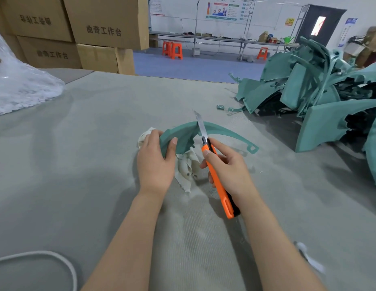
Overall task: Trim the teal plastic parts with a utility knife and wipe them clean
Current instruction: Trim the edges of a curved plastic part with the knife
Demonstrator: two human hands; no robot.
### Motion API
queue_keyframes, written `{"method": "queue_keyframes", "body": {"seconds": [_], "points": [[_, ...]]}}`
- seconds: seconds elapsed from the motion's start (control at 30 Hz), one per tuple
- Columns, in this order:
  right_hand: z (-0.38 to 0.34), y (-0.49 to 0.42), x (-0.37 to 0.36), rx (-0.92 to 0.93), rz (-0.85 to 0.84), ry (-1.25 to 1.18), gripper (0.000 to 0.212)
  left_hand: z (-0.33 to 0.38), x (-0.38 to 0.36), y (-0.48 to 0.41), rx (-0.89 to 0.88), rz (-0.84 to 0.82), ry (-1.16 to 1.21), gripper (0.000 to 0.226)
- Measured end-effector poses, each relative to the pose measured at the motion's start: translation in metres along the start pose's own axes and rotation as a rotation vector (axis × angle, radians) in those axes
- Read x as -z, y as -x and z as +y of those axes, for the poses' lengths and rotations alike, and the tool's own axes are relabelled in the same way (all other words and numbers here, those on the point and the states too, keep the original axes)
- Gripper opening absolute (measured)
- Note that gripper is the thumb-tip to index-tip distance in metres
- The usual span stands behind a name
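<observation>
Head view: left hand (pixel 154 162) grips curved teal part (pixel 184 134) over rag (pixel 188 166) at mid-tabletop (pixel 78 164). Right hand (pixel 229 166) clasps orange utility knife (pixel 217 179), blade on part's rim. Best practice: shallow strokes away from left thumb. 1 pile of teal parts (pixel 321 89) waits at right edge.

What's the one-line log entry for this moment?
left hand grips teal part | right hand holds knife, blade at part's rim | cloth under part | pile of parts right
</observation>
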State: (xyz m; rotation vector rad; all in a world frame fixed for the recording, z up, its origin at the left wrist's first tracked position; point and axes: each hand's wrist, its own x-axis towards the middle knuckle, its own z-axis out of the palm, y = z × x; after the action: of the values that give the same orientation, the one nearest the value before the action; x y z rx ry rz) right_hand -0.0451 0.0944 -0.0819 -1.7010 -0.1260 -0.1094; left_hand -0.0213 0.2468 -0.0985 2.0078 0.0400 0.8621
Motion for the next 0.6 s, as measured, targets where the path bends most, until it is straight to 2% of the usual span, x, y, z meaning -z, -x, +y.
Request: {"method": "queue_keyframes", "body": {"seconds": [0.47,0.6], "points": [[-0.0036,0.0017,0.0041,-0.008,-0.045,-0.050,0.032,-0.0034,0.0040,-0.0009,0.000,-0.025,0.031,0.022],[-0.0048,0.0020,0.0031,0.000,-0.047,-0.044,0.038,-0.0039,0.0040,-0.0011,0.007,-0.031,0.036,0.022]]}}
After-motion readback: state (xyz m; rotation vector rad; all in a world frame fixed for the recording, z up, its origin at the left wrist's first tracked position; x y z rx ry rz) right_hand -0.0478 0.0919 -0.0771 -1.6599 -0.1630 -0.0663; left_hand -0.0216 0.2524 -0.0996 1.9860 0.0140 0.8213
